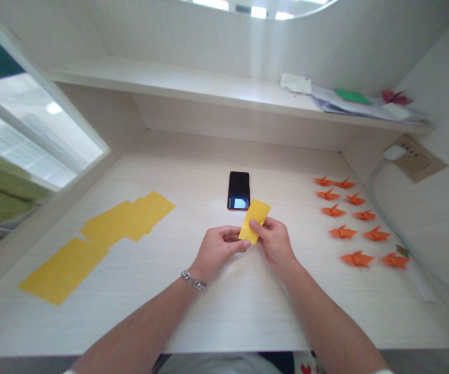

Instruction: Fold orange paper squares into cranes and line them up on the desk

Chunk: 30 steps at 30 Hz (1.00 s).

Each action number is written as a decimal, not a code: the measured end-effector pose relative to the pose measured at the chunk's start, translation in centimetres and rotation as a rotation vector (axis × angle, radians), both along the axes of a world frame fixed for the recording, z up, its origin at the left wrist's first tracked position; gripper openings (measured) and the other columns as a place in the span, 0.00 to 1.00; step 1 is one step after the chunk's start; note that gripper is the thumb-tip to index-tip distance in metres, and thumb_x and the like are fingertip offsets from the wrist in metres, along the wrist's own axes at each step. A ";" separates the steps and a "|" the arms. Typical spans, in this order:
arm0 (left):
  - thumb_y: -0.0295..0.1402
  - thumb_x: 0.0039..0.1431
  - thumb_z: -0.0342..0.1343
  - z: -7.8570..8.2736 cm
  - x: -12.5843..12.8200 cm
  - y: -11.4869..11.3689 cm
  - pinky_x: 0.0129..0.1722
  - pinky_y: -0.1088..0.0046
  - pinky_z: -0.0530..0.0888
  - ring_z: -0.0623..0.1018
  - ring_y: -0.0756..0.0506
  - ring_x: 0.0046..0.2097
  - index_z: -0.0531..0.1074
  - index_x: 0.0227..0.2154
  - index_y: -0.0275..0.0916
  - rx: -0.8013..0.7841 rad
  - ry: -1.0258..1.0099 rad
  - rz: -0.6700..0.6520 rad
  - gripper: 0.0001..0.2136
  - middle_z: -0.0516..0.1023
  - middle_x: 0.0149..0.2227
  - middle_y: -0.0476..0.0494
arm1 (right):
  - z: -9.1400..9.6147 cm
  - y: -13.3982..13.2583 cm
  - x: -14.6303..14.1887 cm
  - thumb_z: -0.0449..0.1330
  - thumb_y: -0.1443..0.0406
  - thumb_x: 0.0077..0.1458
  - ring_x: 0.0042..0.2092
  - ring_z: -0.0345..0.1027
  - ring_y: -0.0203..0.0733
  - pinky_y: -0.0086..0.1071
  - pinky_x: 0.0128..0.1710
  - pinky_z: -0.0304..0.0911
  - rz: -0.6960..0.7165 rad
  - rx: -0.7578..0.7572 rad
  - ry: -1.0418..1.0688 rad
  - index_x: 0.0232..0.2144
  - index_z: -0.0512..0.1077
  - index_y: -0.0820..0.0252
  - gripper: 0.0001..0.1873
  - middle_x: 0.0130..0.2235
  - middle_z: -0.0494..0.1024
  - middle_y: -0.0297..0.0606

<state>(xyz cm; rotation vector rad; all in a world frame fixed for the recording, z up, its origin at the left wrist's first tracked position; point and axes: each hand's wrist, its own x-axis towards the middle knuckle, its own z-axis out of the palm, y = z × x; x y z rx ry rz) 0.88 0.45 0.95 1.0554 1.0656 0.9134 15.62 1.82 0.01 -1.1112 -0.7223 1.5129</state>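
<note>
A folded yellow paper (255, 219) is held up above the middle of the desk. My left hand (218, 248) pinches its lower left corner, fingers closed. My right hand (274, 241) grips its lower right edge, thumb on the front face. Both hands are shut on the paper. A black phone (239, 190) lies flat on the desk just behind the paper.
Several yellow paper sheets (103, 236) lie spread on the left of the light wooden desk (193, 156). Several orange folded paper cranes (344, 218) sit in two rows on the right. A shelf (208, 85) above holds papers. A wall socket with a white cable (395, 153) is at the right.
</note>
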 end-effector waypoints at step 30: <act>0.40 0.48 0.63 -0.7 -0.1 0.5 0.28 0.74 0.77 0.79 0.47 0.26 0.77 0.31 0.32 -0.025 0.030 0.071 0.14 0.80 0.28 0.40 | -0.8 0.0 0.2 0.68 0.56 0.40 0.30 0.72 0.43 0.33 0.30 0.66 0.062 0.032 -0.202 0.30 0.77 0.66 0.18 0.30 0.80 0.43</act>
